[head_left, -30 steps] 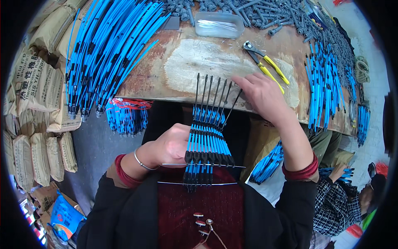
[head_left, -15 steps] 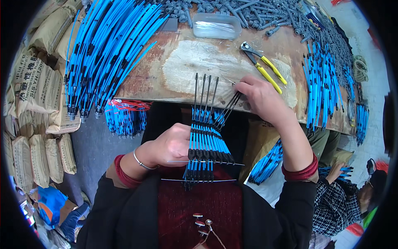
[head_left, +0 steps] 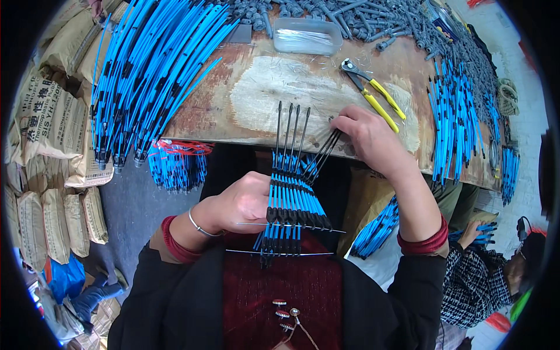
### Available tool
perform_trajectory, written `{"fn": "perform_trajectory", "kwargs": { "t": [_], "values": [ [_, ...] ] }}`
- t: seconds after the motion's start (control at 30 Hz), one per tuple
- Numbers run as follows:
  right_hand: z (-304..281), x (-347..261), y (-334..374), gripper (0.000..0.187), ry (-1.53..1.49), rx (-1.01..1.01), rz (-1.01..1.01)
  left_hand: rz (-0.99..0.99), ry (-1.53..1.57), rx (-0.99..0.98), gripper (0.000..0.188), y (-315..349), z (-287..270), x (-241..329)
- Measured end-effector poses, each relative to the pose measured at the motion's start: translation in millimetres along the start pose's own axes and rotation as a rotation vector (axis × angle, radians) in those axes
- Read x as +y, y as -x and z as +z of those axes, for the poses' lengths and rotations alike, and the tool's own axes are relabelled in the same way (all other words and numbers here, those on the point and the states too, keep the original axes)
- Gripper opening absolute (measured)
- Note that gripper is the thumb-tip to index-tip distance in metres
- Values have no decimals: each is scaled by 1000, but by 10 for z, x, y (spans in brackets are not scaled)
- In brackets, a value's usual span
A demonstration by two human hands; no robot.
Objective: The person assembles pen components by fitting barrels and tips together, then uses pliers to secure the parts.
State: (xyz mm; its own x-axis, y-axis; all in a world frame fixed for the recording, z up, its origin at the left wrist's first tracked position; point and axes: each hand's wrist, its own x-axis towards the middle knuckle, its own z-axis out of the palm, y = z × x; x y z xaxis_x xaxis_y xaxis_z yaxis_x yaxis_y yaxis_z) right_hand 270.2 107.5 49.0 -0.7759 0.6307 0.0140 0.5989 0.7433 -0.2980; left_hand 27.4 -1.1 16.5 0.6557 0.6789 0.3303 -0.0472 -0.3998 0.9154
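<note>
A fan of jointed blue and black rods, looking like umbrella ribs, stands over my lap. My left hand is closed round its left side, its fingertips hidden behind the rods. Two thin metal wires cross the lower part of the fan, the upper wire through the black joints and the lower wire below it. Several black rod ends point up toward the table. With fingers pinched, my right hand holds a few slanting black rods by their upper ends, at the table's front edge.
Yellow-handled pliers lie on the wooden table beyond my right hand. Behind are a clear tray of thin pins and heaped grey plastic parts. Blue rod bundles lie left. A co-worker sits at right.
Both hands keep their grip and have hardly moved. A thin pin that showed at my right fingertips no longer shows. At lower left another person's leg has shifted.
</note>
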Motion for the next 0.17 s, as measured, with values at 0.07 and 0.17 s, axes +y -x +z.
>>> {"fn": "perform_trajectory", "kwargs": {
  "t": [0.07, 0.17],
  "values": [
    [3, 5, -4, 25, -1, -3, -2, -13, -2, -3, 41, 4, 5, -5],
    [12, 18, -14, 25, -3, -8, -5, -8, -19, -2, 40, -19, -8, -9]
  ]
}}
